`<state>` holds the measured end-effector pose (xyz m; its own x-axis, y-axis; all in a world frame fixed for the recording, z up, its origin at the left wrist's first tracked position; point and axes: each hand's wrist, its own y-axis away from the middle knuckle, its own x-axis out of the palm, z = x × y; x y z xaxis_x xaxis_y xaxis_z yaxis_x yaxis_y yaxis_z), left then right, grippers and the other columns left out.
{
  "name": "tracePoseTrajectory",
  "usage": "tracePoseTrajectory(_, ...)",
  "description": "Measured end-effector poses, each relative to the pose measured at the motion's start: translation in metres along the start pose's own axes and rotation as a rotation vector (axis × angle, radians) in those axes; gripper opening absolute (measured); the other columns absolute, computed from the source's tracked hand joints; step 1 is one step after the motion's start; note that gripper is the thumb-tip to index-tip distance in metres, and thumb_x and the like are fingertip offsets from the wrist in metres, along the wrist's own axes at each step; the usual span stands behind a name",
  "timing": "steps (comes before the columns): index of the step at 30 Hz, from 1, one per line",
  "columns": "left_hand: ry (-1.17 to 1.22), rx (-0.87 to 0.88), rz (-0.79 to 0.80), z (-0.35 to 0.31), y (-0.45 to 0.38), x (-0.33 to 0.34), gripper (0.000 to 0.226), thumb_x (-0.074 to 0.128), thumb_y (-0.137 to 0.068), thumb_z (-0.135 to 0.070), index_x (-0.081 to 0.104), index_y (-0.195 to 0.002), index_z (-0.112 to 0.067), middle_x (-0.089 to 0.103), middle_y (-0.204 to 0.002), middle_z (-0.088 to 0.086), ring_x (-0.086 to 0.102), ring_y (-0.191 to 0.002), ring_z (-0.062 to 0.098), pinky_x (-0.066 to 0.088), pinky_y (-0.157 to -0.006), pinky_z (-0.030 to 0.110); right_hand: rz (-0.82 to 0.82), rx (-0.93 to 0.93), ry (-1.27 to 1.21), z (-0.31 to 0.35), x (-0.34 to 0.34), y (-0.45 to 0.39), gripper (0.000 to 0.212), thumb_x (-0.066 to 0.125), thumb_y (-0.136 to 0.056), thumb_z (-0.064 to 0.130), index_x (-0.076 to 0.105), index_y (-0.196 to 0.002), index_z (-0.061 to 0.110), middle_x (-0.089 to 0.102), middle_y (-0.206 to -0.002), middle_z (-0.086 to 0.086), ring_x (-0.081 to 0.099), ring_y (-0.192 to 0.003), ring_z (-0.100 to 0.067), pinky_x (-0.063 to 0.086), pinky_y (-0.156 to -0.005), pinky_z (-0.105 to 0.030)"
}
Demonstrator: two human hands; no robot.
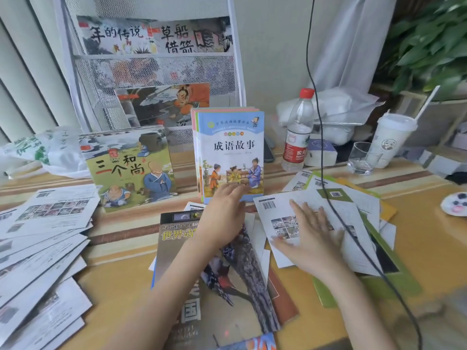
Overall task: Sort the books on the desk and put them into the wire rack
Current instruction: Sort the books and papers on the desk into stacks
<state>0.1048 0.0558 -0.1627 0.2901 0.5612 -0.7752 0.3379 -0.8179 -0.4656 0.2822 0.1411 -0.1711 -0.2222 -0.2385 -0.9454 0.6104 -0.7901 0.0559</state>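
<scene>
A white wire rack (pixel 156 55) stands at the back of the desk with picture books on its upper shelf and an orange-figure book (pixel 164 104) lower down. In front, a blue-covered book stack (pixel 231 150) stands upright beside a leaning green picture book (pixel 131 170). My left hand (pixel 225 213) reaches forward with straight fingers touching the base of the blue stack. Flat and spread, my right hand (pixel 310 238) presses on a face-down white book (pixel 336 218) atop a green one. A grey bird-cover book (pixel 209 274) lies under my left forearm.
Several white face-down books (pixel 43 238) fan across the left of the desk. A water bottle (pixel 298 130), a glass (pixel 361 157), a lidded cup with straw (pixel 391 140) and a potted plant (pixel 434 44) stand at the back right. A black cable (pixel 326 173) hangs across the right side.
</scene>
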Motion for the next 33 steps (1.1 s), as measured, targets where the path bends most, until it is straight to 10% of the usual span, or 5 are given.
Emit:
tracePoseTrajectory(6, 0.355, -0.298, 0.364, -0.044, 0.027, 0.009, 0.050, 0.041, -0.100, -0.025, 0.026, -0.147, -0.015, 0.041, -0.144, 0.010, 0.041, -0.130, 0.025, 0.034, -0.101, 0.031, 0.066, -0.083, 0.119, -0.003, 0.014, 0.036, 0.092, 0.035, -0.076, 0.080, -0.010, -0.147, 0.042, -0.020, -0.156, 0.006, -0.027, -0.141, -0.018, -0.017, -0.109, -0.059)
tracePoseTrajectory(14, 0.610, -0.529, 0.320, -0.056, 0.031, 0.011, 0.053, 0.047, -0.095, -0.021, 0.030, -0.145, -0.022, 0.045, -0.119, 0.001, 0.047, -0.107, 0.012, 0.041, -0.092, 0.034, -0.121, -0.066, 0.033, -0.004, 0.021, 0.045, 0.069, 0.018, -0.087, 0.072, 0.007, -0.148, 0.041, -0.001, -0.158, 0.010, -0.008, -0.145, -0.010, -0.007, -0.113, -0.051)
tracePoseTrajectory(19, 0.827, -0.715, 0.279, -0.074, 0.016, 0.021, 0.051, 0.051, -0.094, -0.013, 0.033, -0.141, -0.015, 0.050, -0.094, -0.008, 0.049, -0.075, 0.005, 0.041, -0.063, 0.021, -0.279, 0.273, -0.079, -0.027, 0.007, 0.042, 0.063, 0.023, -0.092, 0.063, 0.021, -0.146, 0.032, 0.014, -0.158, 0.004, 0.003, -0.146, -0.021, -0.002, -0.110, -0.063)
tracePoseTrajectory(26, 1.088, -0.908, 0.191, -0.092, 0.001, 0.041, 0.044, 0.056, -0.085, 0.000, 0.046, -0.127, -0.010, 0.060, -0.114, 0.012, 0.056, -0.095, 0.027, 0.049, -0.089, 0.048, -0.325, 0.231, -0.076, -0.047, 0.011, 0.042, 0.063, 0.037, -0.094, 0.051, 0.022, -0.147, 0.021, 0.016, -0.156, -0.016, 0.012, -0.145, -0.028, 0.012, -0.117, -0.041)
tracePoseTrajectory(33, 0.784, -0.782, 0.107, -0.082, 0.005, 0.024, 0.068, 0.066, -0.081, -0.001, 0.035, -0.137, -0.025, 0.061, -0.103, 0.008, 0.064, -0.080, 0.027, 0.058, -0.075, 0.043, -0.417, -0.005, -0.401, -0.046, -0.003, 0.049, 0.037, 0.043, -0.096, 0.017, 0.045, -0.132, 0.025, 0.057, -0.130, 0.001, 0.056, -0.115, -0.020, 0.045, -0.081, -0.029)
